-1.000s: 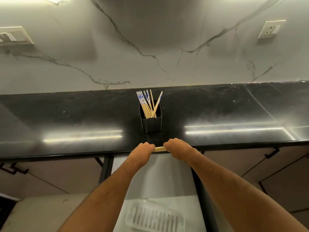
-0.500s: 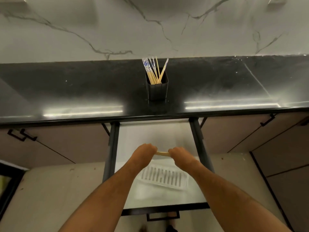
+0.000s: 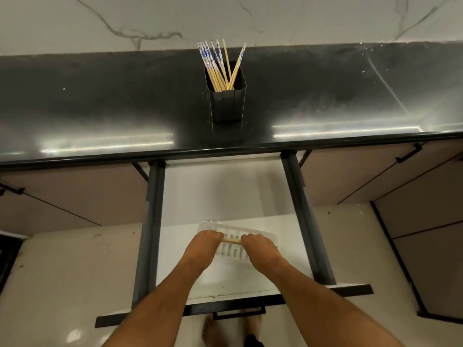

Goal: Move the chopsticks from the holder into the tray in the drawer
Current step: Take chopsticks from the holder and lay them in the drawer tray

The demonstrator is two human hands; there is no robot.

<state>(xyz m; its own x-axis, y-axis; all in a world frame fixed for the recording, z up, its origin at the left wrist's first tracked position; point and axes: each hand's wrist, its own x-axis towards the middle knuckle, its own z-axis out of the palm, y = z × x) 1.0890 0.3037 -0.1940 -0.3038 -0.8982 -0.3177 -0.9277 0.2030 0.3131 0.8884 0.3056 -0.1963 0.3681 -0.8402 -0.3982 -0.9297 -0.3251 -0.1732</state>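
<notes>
The drawer (image 3: pixel 293 186) stands pulled out between dark rails, white floor bare behind the tray (image 3: pixel 265 235). Left hand (image 3: pixel 204 244) and right hand (image 3: pixel 259 246) each grip an end of wooden chopsticks (image 3: pixel 232 241) just over the tray. More stand in the holder (image 3: pixel 226 101) on the black counter (image 3: pixel 100 108).

Pretty standard kitchen: glossy black countertop (image 3: pixel 100 101) catching two strip-light glares, white marble-look wall (image 3: pixel 300 18) with dark veins right behind it, beige cabinet doors (image 3: pixel 75 194) with black handles underneath, pale floor (image 3: pixel 62 284) below those.
</notes>
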